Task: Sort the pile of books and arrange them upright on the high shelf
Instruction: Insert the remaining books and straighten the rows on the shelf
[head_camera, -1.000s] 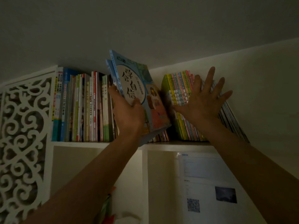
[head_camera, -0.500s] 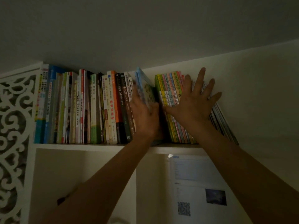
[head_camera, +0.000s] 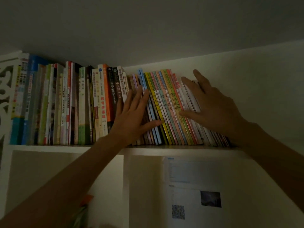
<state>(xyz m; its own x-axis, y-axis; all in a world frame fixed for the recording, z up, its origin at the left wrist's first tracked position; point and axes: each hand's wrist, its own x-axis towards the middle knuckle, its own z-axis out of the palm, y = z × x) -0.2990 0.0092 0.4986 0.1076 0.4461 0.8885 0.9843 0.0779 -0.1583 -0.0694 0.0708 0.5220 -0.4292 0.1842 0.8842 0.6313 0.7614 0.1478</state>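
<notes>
Two bare hands rest flat on one long row of books (head_camera: 102,106) along the high shelf (head_camera: 49,147), just under the ceiling. Readable spines near the middle: a black one says 基础心理学 (head_camera: 112,92), its black neighbour 中国通史 (head_camera: 117,88), and the orange-and-white one to their left ends in 教育学基础 (head_camera: 103,106). Other titles are too dim or small to read.

The left-hand books stand upright, thicker and mixed in height. The thin bright paperbacks (head_camera: 166,106) on the right, in yellow, green, pink and blue, lean with their tops tipped left, and slim white ones (head_camera: 190,102) continue that slant further right.

The left hand (head_camera: 131,117) lies with straight, spread fingers on the spines where the upright and leaning groups meet, thumb stretched right across the paperbacks. The right hand (head_camera: 212,106) presses the white books, fingers straight and fanned, thumb reaching left.

The shelf is a smooth white board, its front edge bare. Right of the last books the shelf is open to the wall. A white fretwork panel (head_camera: 5,89) closes the left end. Below, a printed sheet (head_camera: 194,186) with a QR code hangs on the cabinet.
</notes>
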